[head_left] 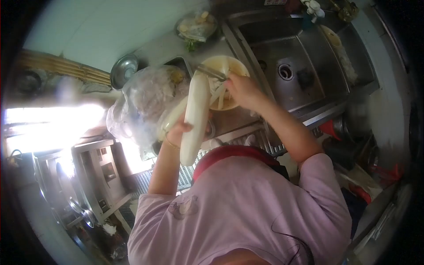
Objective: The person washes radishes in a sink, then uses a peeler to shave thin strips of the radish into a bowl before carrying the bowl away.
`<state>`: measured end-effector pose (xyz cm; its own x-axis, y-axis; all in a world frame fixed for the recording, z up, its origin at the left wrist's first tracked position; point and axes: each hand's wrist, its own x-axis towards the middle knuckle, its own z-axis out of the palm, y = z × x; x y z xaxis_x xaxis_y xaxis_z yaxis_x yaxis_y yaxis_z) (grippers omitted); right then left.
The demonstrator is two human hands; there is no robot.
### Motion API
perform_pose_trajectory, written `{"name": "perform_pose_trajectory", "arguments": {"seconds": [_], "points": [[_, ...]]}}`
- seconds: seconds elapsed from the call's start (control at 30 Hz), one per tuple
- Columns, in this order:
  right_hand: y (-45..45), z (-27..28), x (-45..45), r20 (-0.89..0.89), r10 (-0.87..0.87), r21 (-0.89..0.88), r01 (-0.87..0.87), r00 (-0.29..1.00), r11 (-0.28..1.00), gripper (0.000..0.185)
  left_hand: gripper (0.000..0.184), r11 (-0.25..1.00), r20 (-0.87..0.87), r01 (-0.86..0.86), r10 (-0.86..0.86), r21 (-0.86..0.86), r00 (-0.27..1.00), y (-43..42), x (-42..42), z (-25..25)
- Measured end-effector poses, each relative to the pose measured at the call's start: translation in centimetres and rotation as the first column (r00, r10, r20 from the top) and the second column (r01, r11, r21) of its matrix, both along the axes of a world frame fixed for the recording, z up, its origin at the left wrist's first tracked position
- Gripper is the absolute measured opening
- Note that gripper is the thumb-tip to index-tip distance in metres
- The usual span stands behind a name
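Note:
My left hand (pixel 177 130) is closed around the lower part of a long white daikon radish (pixel 195 117), which is held up at a slant. In my right hand (pixel 242 90) is a metal peeler (pixel 211 72), its far end close to the radish's upper end. Below both hands sits a round yellowish bowl (pixel 240 66) with pale peel strips (pixel 219 98) in it. Another pale radish (pixel 173 115) lies behind the held one, partly hidden by it and by my left hand.
A steel sink (pixel 304 66) with a drain is on the right. Clear plastic bags (pixel 148 97) are heaped at left, near a metal bowl (pixel 124 70). A dish with a bagged item (pixel 197 27) stands at the back. Metal racks (pixel 95 172) stand lower left.

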<state>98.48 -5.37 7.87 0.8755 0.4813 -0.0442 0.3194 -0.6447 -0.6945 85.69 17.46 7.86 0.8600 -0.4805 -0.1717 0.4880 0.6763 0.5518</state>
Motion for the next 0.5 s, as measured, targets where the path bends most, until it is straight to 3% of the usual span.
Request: {"name": "perform_pose_trajectory", "arguments": {"seconds": [0.03,0.13,0.2,0.27,0.33,0.4,0.47,0.5], "points": [[-0.5,-0.7,0.7,-0.079,-0.017,-0.026,0.015,0.997,1.0,0.029,0.081,1.0,0.036,-0.006,0.005,0.021,0.999,0.1,-0.1,-0.1],[-1.2,1.1,0.0,-0.068,-0.028,0.102,0.034,0.997,0.994,0.029,0.087,1.0,0.127,0.009,-0.01,0.008,0.992,0.5,0.3,-0.3],[-0.8,1.4,-1.5,-0.027,-0.001,0.141,0.005,1.0,0.99,0.029,0.092,0.993,0.076,-0.033,0.025,0.112,0.997,0.4,-0.1,-0.3],[-0.3,-0.5,-1.4,0.078,0.048,0.154,-0.059,0.996,0.986,0.028,0.094,0.979,0.076,-0.023,0.007,0.204,0.997,0.8,-0.3,0.1],[-1.7,-4.9,-1.0,0.027,0.003,0.213,-0.009,1.0,0.977,0.026,0.094,0.958,0.171,0.009,-0.06,0.287,0.983,1.0,-0.9,0.5],[-3.0,-6.5,0.3,-0.072,-0.075,0.287,0.093,0.995,0.954,0.026,0.096,0.862,0.353,-0.11,-0.084,0.496,0.932,2.5,0.2,1.3],[-4.4,-7.2,-1.0,-0.267,-0.168,0.329,0.253,0.949,0.91,0.028,0.097,0.614,0.489,-0.327,-0.113,0.719,0.865,5.0,0.8,2.8],[-4.6,-6.7,-1.8,-0.289,-0.155,0.313,0.247,0.945,0.917,0.027,0.097,0.604,0.406,-0.305,-0.033,0.736,0.913,5.9,1.4,4.3]]}}
